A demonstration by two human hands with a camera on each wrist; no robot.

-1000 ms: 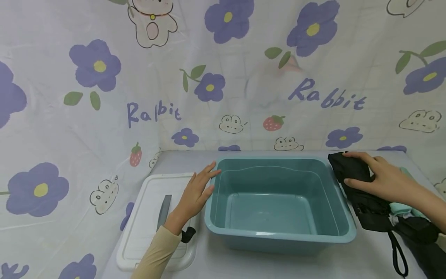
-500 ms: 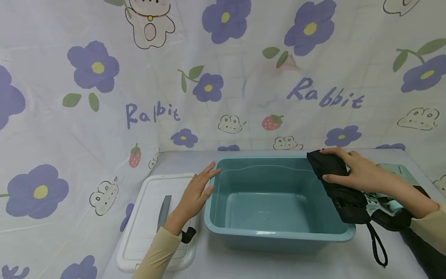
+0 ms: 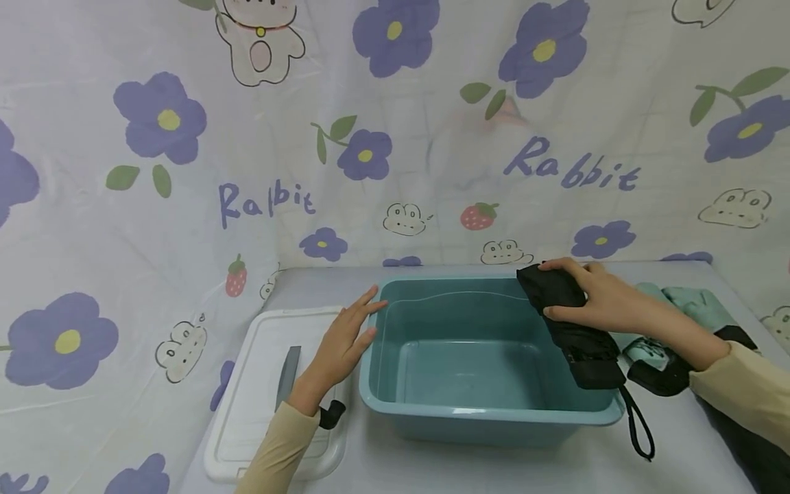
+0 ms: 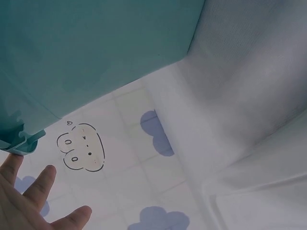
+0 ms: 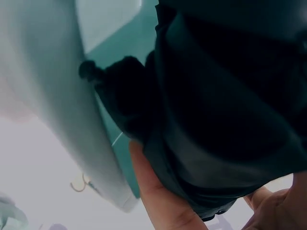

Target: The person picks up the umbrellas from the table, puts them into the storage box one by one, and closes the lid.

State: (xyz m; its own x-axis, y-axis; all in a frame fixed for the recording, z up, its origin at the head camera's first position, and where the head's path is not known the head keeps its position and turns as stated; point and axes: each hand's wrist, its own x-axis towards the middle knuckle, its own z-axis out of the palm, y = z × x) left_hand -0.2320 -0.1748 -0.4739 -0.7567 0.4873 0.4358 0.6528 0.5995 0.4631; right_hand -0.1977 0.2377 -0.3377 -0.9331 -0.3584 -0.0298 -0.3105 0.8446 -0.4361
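Note:
In the head view, my right hand (image 3: 607,298) grips a black folding umbrella (image 3: 583,343) with a wrist loop (image 3: 638,425) hanging from its lower end. The umbrella slants over the right side of a blue-green plastic tub (image 3: 469,415), with the loop outside the rim. Its black cloth (image 5: 216,110) fills much of the right wrist view, thumb and fingers on both sides of it. At the tub's left rim rests my left hand (image 3: 336,346), fingers spread. Those fingers (image 4: 41,187) touch or nearly touch the rim (image 4: 21,143) in the left wrist view.
A white lid (image 3: 243,391) lies left of the tub. Beside my left wrist show a grey strip (image 3: 286,377) and a black piece (image 3: 332,415). Mint-green and black items (image 3: 697,305) lie right of the tub, partly behind my right arm. A patterned cloth (image 3: 407,171) hangs behind.
My right hand has carried the umbrella left, from beside the tub to over its right side. More of the mint-green items shows now. The left hand has stayed at the rim.

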